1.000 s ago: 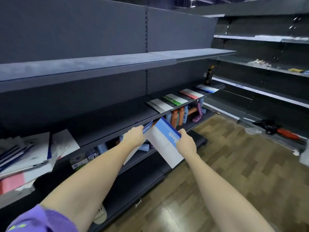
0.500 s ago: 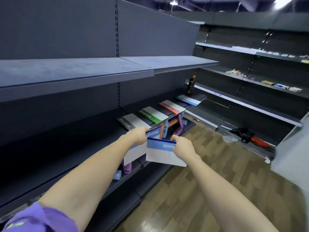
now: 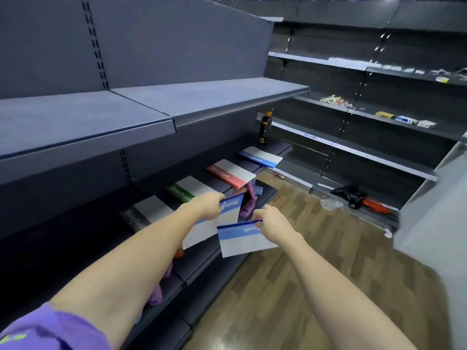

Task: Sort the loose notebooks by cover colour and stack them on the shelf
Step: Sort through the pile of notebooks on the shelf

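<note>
Two blue notebooks at frame centre: left hand (image 3: 211,205) grip pinches one (image 3: 214,224), right hand (image 3: 274,223) grip pinches the other (image 3: 243,239). Four stacks lie along the shelf (image 3: 278,147): black (image 3: 145,213), green (image 3: 185,189), red (image 3: 231,173), blue (image 3: 260,157).

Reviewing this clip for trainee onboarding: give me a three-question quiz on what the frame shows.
1. True or false: each hand holds a blue notebook.
2. Which stack on the shelf lies nearest the dark bottle? A black B green C red D blue
3. Fill in: the floor is ____ planking.

Key:
1. True: left hand grips one blue notebook, right hand another.
2. D, the blue stack.
3. Wood.
</note>
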